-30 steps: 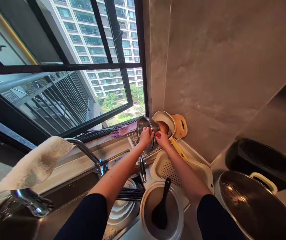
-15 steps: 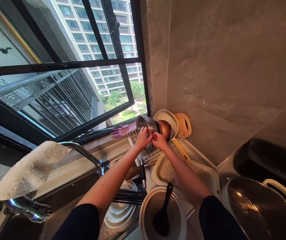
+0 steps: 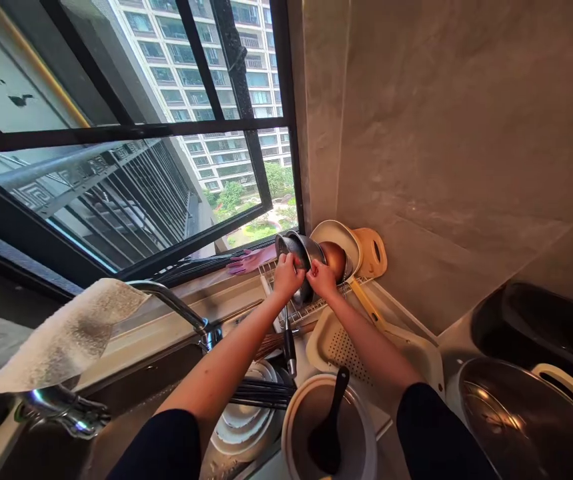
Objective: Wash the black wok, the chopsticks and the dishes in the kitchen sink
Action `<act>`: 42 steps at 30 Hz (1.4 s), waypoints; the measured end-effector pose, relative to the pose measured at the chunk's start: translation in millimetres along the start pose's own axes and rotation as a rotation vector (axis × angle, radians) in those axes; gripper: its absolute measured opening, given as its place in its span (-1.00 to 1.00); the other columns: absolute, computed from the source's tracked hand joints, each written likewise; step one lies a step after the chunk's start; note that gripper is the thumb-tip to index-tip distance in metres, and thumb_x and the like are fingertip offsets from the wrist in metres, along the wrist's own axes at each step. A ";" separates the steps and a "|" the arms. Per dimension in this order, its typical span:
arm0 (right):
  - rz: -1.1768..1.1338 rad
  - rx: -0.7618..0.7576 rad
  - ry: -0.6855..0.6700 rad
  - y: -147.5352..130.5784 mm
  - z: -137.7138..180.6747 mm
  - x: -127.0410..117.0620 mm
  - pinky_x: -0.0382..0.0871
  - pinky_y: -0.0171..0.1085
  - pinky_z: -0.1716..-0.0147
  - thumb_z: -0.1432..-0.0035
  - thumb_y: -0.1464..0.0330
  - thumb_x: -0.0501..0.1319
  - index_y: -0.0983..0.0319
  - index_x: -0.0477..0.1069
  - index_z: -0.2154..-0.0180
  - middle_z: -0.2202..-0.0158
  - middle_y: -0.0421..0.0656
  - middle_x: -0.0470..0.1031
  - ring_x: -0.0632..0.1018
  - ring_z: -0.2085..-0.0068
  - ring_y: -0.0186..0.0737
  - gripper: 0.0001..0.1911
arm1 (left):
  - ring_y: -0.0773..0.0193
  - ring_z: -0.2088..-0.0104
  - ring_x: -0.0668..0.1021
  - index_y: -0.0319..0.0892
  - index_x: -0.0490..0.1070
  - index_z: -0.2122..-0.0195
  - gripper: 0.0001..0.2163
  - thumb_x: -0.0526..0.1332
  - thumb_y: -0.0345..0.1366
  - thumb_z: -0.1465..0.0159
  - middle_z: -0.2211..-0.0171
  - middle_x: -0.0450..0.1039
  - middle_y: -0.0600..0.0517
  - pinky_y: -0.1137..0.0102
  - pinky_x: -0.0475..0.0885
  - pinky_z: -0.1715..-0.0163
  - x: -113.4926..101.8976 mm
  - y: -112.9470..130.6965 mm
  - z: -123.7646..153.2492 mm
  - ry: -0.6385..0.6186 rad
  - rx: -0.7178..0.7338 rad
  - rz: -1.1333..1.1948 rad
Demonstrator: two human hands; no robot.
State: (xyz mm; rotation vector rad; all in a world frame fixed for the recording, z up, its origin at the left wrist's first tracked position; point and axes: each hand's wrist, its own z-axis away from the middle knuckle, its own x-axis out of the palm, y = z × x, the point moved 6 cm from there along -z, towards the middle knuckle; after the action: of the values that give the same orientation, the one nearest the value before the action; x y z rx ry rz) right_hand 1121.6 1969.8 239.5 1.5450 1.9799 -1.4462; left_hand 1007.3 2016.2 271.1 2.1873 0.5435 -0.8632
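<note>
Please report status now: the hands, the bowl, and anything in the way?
Left hand and right hand gripping steel bowl above wire rack. Brown pot just behind.

No lettering can be read from here: no label, brand, number or sign shows legibly on the stainless steel bowl (image 3: 300,248) or on anything around it.
</note>
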 end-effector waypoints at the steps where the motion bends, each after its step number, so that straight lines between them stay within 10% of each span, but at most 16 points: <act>1: 0.034 -0.018 0.022 -3.5 -1.3 -2.0 0.07 -0.35 0.45 -0.05 0.44 0.08 0.23 0.32 0.41 0.54 -0.22 0.40 0.39 0.48 -0.30 -0.94 | 0.16 0.25 0.40 -0.15 0.22 0.37 -0.87 0.13 -0.45 -0.06 0.31 0.26 -0.04 0.30 0.31 0.21 -3.5 -2.1 -0.1 0.018 -0.010 0.001; 12: 0.304 -0.148 0.187 -45.8 -11.2 -38.6 0.02 -0.31 0.47 -0.11 0.45 0.05 0.26 0.39 0.36 0.46 -0.11 0.48 0.41 0.46 -0.28 -0.85 | 0.17 0.29 0.42 -0.17 0.24 0.31 -0.89 0.07 -0.44 -0.13 0.33 0.35 -0.06 0.32 0.27 0.27 -25.6 -22.0 2.2 0.067 -0.136 -0.014; 22: -0.068 -0.111 0.813 -69.9 30.7 -193.9 0.02 -0.37 0.53 0.02 0.43 0.09 0.19 0.06 0.62 0.65 -0.34 0.04 0.15 0.58 -0.41 -0.77 | 0.21 0.23 0.42 -0.19 0.34 0.17 -0.80 0.10 -0.45 -0.17 0.25 0.34 -0.06 0.30 0.31 0.15 -14.9 -19.5 6.9 0.030 -0.009 0.253; 28: -0.468 -0.065 0.671 -94.9 63.0 -234.7 -0.05 -0.41 0.60 0.13 0.48 0.13 0.19 -0.02 0.64 0.62 -0.36 -0.06 0.05 0.58 -0.47 -0.71 | 0.32 0.41 0.41 -0.20 0.37 0.19 -0.80 0.14 -0.24 -0.20 0.42 0.35 0.06 0.38 0.34 0.28 -22.5 -35.4 66.4 0.040 -0.290 0.939; 35: -0.751 0.123 -0.222 -141.9 80.4 -146.1 -0.06 -0.42 0.71 0.16 0.35 0.29 0.20 0.16 0.58 0.69 -0.38 0.11 0.12 0.68 -0.50 -0.73 | 0.17 0.29 0.55 -0.26 0.42 0.19 -0.48 -0.04 0.12 -0.25 0.38 0.52 -0.08 0.30 0.41 0.22 -89.4 -96.5 246.1 -0.167 -0.813 1.778; 42: -0.743 0.417 -0.783 -215.5 160.3 26.2 -0.08 -0.43 0.74 0.24 0.27 0.25 0.19 0.11 0.62 0.76 -0.41 0.07 0.12 0.74 -0.50 -0.71 | 0.29 0.36 0.53 -0.21 0.41 0.19 -0.71 0.31 -0.25 -0.07 0.39 0.51 0.03 0.42 0.38 0.28 -154.7 -206.3 406.0 -0.205 -1.075 1.398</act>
State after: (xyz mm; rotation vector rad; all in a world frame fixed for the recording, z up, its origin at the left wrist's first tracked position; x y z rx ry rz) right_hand 872.6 1868.2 261.6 0.1374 1.8334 -2.3613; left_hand 609.2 1831.6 74.2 0.9832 -0.5469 0.0621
